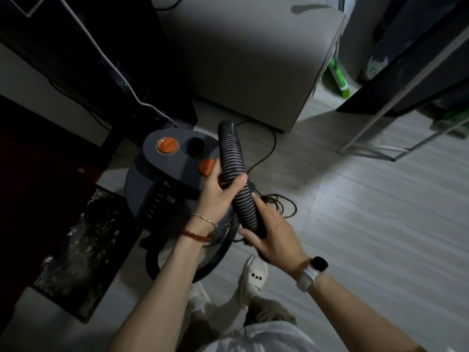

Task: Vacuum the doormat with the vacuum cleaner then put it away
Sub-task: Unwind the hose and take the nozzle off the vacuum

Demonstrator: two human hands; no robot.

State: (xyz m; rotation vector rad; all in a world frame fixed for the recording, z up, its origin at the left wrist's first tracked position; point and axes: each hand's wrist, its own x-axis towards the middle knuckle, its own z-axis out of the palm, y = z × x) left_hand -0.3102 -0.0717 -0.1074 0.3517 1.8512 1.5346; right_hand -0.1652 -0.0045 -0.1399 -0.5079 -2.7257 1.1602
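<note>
Ribbed hose [234, 171] gripped, lower end hidden

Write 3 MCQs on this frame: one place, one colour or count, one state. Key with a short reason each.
1. Where does the doormat lie relative to the vacuum cleaner?
A. on its left
B. on its right
C. on top of it

2. What colour are the round caps on the vacuum's lid?
A. green
B. orange
C. white

3. What is holding the hose?
A. left hand only
B. right hand only
C. both hands

Key:
1 A, the dark patterned mat shows left of the grey canister.
2 B, both caps are orange.
3 C, the left hand wraps the middle of the hose and the right hand grips its lower end.
</note>
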